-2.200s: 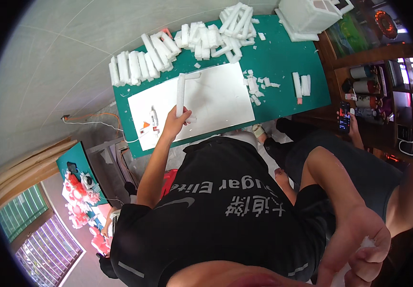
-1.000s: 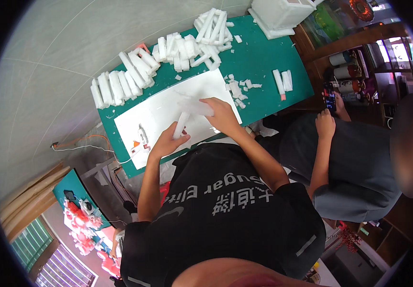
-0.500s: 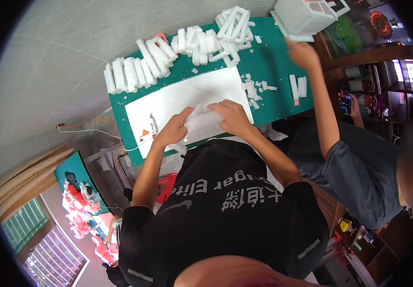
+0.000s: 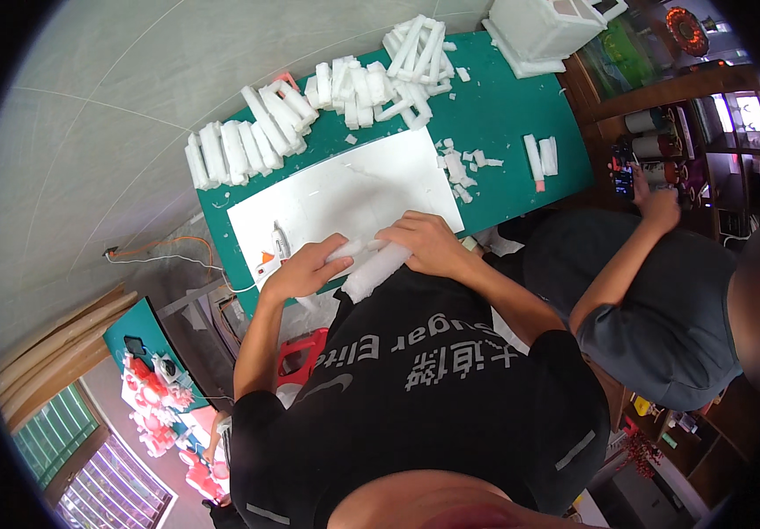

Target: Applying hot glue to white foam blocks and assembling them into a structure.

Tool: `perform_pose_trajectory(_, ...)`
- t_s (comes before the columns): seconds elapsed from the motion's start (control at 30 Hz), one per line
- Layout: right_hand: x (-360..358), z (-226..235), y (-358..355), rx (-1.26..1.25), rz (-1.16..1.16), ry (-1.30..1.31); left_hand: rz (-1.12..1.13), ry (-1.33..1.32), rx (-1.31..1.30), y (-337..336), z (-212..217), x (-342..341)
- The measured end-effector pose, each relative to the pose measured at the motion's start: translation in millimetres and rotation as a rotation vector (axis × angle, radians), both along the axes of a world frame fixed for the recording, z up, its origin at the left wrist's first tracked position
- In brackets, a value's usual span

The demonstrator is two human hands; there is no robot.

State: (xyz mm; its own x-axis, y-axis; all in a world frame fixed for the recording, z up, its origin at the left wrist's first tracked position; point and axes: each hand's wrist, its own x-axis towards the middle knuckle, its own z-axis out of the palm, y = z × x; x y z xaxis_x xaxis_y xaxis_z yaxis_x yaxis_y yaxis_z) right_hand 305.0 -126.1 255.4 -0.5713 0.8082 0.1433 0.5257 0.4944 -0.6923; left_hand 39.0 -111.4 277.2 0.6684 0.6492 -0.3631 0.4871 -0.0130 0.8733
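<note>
My left hand [image 4: 309,267] and my right hand [image 4: 424,245] are close together over the near edge of the white sheet [image 4: 344,189]. My right fingers are closed on a white foam strip [image 4: 375,272] that slants down toward my shirt. Between my left thumb and forefinger is a piece of white foam [image 4: 350,251]; whether it is joined to the strip I cannot tell. Beside my left hand, a white and orange glue gun [image 4: 276,247] lies on the sheet.
Stacked white foam strips [image 4: 252,145] line the far edge of the green table [image 4: 521,97]. Foam scraps [image 4: 459,167] and two separate strips [image 4: 540,156] lie to the right. A white foam box [image 4: 538,31] stands at the far right. A co-worker [image 4: 662,300] with a phone is on my right.
Both my hands have come nearer to me, and the foam strip has tilted toward my body. The co-worker's arm has left the foam box and drawn back toward the phone.
</note>
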Motion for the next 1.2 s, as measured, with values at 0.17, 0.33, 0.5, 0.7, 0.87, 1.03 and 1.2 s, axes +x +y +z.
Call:
perform_pose_trajectory(0.17, 77.5, 26.5, 26.3, -0.193, -0.476, 0.157, 0.681, 0.025, 0.134, 13.8, -50.1, -112.0)
perform_pose_trajectory(0.33, 29.0, 16.2, 25.6, -0.17, -0.041, 0.188, 1.19, -0.397, 0.056, 77.8, -21.5, -45.1)
perform_pose_trajectory(0.5, -44.6, -22.7, 12.2, -0.13, 0.169, 0.208, 1.077, -0.456, -0.245, 68.6, -63.8, 28.3)
perform_pose_trajectory(0.7, -41.5, -49.8, 7.0, -0.137, 0.155, 0.096, 1.034, -0.597, -0.523, 59.6, -78.0, 55.2)
perform_pose_trajectory(0.87, -35.9, -58.2, 6.0, 0.038, 0.049, 0.114, 0.874, -0.314, -0.463, 40.9, -80.5, 58.0)
perform_pose_trajectory(1.03, -39.8, -62.6, 2.8, 0.034, 0.021, 0.092, 0.687, -0.277, -0.323, 33.9, -84.4, 57.7)
perform_pose_trajectory(1.2, -39.9, -62.2, 0.5, -0.001, -0.022, 0.069, 0.677, -0.253, -0.287, 35.0, -96.7, 57.0)
